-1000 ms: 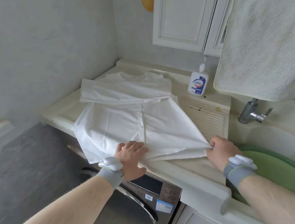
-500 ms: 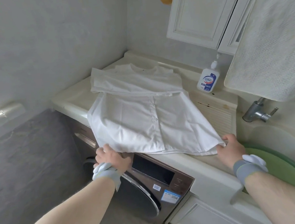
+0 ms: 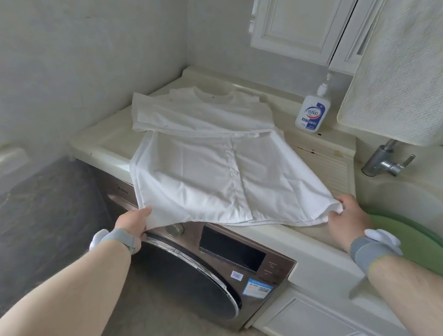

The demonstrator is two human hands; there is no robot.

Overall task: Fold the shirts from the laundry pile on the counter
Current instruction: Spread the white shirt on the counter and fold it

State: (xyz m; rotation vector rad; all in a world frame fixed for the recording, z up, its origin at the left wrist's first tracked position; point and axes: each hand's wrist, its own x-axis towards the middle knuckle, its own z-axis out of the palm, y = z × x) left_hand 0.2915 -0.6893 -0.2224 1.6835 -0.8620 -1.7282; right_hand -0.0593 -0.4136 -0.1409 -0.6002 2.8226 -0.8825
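Now the left hand [image 3: 133,220] is pinching the hem corner of the white buttoned cotton shirt [image 3: 212,174] at frame centre, having slid left from mid-hem; the right hand [image 3: 345,216] is gripping the opposite corner on the pale counter [image 3: 97,139], readying the fold.

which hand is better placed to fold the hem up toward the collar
Neither alone: left hand and right hand each pinch a hem corner of the white shirt, so both lift together.
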